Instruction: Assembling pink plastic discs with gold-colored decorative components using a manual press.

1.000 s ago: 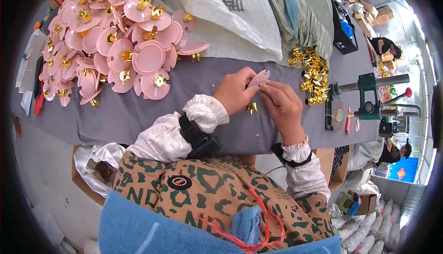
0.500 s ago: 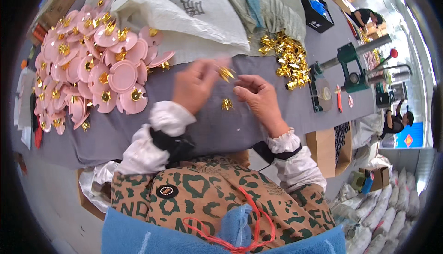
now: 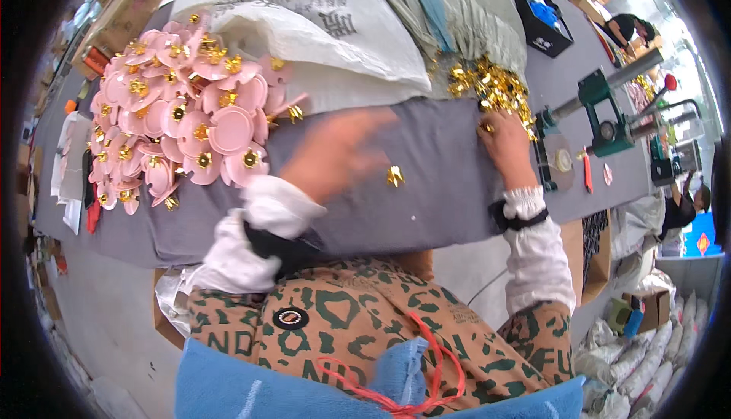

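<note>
My left hand [image 3: 335, 152] is smeared by motion above the grey cloth, to the right of a heap of pink discs [image 3: 231, 130]; whether it holds anything cannot be made out. Many of those notched round discs carry gold flower-shaped pieces. One loose gold crown-shaped piece [image 3: 394, 176] lies on the cloth between my hands. At the near edge of a pile of shiny gold pieces [image 3: 495, 88], my right hand [image 3: 509, 149] has its fingers curled and pinched, with a gold piece glinting at the fingertips.
A white woven sack [image 3: 327, 31] and a grey-green sack [image 3: 472, 15] lie at the back. To the right stands a green hand press [image 3: 605, 111] with a red-knobbed lever, beside a red-handled tool [image 3: 587, 172]. A black box [image 3: 544, 35] sits at the far right. Other people work beyond.
My right hand has moved right, from mid-cloth to the gold pile. The gold piece seen at my left fingers no longer shows there, and that hand is blurred. The whole view has shifted slightly.
</note>
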Action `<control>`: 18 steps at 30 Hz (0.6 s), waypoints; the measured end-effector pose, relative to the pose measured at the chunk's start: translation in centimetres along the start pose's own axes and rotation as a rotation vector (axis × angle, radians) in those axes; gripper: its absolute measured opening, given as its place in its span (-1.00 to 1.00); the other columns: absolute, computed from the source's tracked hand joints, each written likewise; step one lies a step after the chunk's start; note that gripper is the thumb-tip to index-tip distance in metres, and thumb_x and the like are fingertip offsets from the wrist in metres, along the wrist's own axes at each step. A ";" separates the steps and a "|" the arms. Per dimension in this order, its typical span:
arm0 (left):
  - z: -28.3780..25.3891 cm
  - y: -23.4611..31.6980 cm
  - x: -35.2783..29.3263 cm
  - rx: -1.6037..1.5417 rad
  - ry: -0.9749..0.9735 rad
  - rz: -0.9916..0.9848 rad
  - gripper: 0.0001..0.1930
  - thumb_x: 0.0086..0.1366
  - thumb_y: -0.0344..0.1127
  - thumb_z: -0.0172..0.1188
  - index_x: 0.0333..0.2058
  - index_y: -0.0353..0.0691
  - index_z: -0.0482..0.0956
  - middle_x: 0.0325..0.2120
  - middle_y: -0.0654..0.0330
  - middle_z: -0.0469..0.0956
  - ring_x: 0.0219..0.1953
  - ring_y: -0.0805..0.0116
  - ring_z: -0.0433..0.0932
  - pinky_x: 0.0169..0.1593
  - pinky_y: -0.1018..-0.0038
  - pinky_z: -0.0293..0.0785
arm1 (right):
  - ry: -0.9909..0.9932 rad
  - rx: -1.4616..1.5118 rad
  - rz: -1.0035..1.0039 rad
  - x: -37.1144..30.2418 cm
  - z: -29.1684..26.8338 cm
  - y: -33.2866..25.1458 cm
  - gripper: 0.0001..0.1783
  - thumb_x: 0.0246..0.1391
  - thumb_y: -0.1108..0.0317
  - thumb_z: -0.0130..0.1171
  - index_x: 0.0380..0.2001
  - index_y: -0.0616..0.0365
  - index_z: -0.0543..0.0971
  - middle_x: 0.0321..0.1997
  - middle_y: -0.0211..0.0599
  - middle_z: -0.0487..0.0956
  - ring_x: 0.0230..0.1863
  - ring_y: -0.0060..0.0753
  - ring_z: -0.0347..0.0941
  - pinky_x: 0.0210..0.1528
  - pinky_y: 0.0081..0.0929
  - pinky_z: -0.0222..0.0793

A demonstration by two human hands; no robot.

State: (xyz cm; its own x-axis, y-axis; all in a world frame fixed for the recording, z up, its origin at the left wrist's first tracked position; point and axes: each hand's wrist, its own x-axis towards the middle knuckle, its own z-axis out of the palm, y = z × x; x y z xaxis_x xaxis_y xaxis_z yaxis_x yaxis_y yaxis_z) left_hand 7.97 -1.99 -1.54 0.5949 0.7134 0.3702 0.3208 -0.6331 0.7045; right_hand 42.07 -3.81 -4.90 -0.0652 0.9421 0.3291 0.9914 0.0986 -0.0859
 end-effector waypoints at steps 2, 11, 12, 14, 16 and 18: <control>3.8 0.0 -0.2 0.064 -0.261 -0.022 -0.43 0.05 -0.31 0.35 0.09 -0.21 0.46 -0.13 -0.02 0.51 -0.04 -0.02 0.48 0.06 0.22 0.42 | 0.033 0.096 0.054 -0.9 -0.1 -0.3 -0.76 -0.14 0.41 0.32 -0.32 0.13 0.58 -0.29 -0.18 0.56 -0.18 -0.04 0.47 -0.12 -0.23 0.42; 5.6 -3.8 9.8 0.162 0.128 -0.047 -0.81 0.20 -0.23 0.18 -0.43 -0.24 0.58 -0.34 0.01 0.58 -0.23 -0.08 0.53 -0.12 0.11 0.44 | -0.015 0.303 0.262 -3.0 -0.2 0.4 -0.70 -0.13 0.34 0.37 -0.26 0.11 0.58 -0.28 -0.16 0.57 -0.27 -0.05 0.53 -0.22 -0.23 0.44; 3.6 -3.8 9.6 0.442 0.008 -0.192 -0.81 0.20 -0.24 0.14 -0.46 -0.23 0.61 -0.39 -0.02 0.59 -0.26 -0.09 0.55 -0.16 0.11 0.46 | -0.018 0.300 0.258 -3.3 -0.1 0.5 -0.70 -0.13 0.34 0.37 -0.26 0.09 0.58 -0.27 -0.18 0.57 -0.26 -0.07 0.53 -0.22 -0.24 0.44; 0.7 -7.7 9.0 0.737 -0.192 -0.371 -0.85 0.16 -0.35 0.10 -0.38 -0.23 0.63 -0.36 -0.02 0.59 -0.21 -0.05 0.57 -0.08 0.15 0.49 | -0.007 0.316 0.247 -3.2 -0.4 -0.2 -0.70 -0.13 0.33 0.36 -0.26 0.08 0.58 -0.27 -0.19 0.57 -0.25 -0.08 0.54 -0.22 -0.24 0.44; -1.0 -8.0 9.8 0.855 -0.312 -0.515 -0.80 0.15 -0.37 0.09 -0.28 -0.22 0.63 -0.29 -0.03 0.59 -0.16 -0.05 0.57 -0.03 0.16 0.49 | -0.024 0.308 0.282 -3.3 -0.8 -0.7 -0.69 -0.14 0.34 0.36 -0.25 0.07 0.57 -0.24 -0.23 0.57 -0.24 -0.08 0.54 -0.21 -0.26 0.45; -1.2 -10.4 10.4 0.815 0.016 -0.492 -0.58 0.13 -0.38 0.10 0.02 -0.20 0.48 0.02 -0.11 0.46 0.02 -0.15 0.48 0.04 0.14 0.47 | 0.014 0.311 0.281 -3.5 -0.4 -1.0 -0.69 -0.14 0.34 0.35 -0.25 0.05 0.57 -0.23 -0.28 0.58 -0.20 -0.08 0.53 -0.18 -0.26 0.44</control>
State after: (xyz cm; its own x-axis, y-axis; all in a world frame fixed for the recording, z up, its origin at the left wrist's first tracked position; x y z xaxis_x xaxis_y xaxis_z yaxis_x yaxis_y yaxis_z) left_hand 9.94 12.36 -4.34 0.2481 0.9560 0.1567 0.9513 -0.2709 0.1468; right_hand 41.37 -7.29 -5.59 0.2064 0.9418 0.2654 0.8888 -0.0670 -0.4534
